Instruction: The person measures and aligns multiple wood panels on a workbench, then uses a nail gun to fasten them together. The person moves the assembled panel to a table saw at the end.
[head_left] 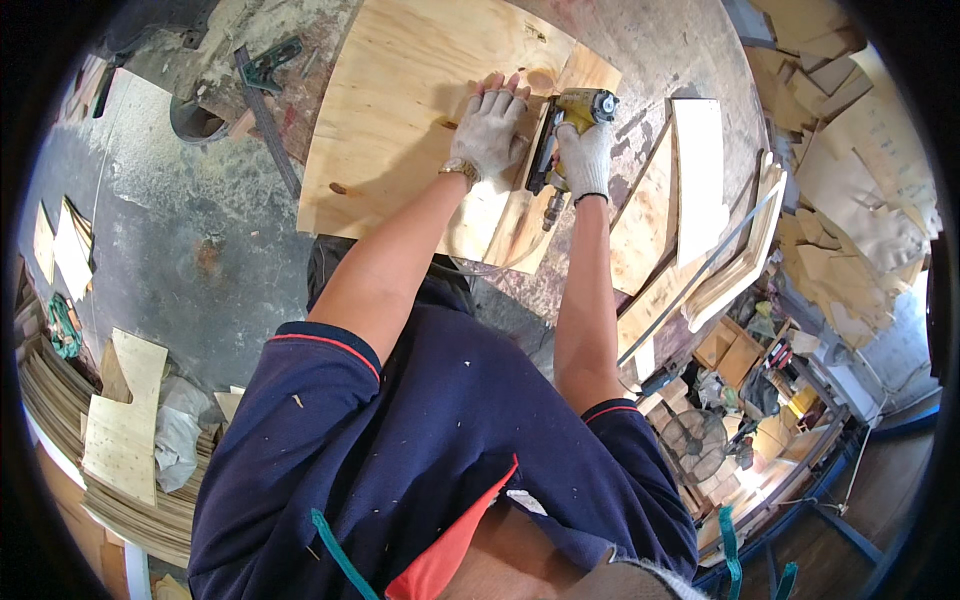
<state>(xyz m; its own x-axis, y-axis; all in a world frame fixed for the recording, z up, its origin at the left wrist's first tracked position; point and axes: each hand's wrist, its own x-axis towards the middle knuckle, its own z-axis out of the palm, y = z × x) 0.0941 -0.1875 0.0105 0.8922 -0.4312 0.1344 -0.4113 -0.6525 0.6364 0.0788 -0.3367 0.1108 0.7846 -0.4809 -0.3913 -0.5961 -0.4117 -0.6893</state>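
Observation:
A large plywood sheet lies on the worktable, and a narrower wood strip shows along its right edge. My left hand, in a pale glove with bare fingertips, is pressed flat on the sheet with its fingers stretched out. In my gloved right hand is a yellow and black air nail gun, held by its grip. Its long dark magazine rests over the seam between sheet and strip, just right of my left hand. From the grip's lower end an air hose runs back toward my body.
Cut plywood pieces and a long straightedge lie to the right. A dark metal bar and a green clamp sit at the upper left. Scrap boards pile up far right, above a fan.

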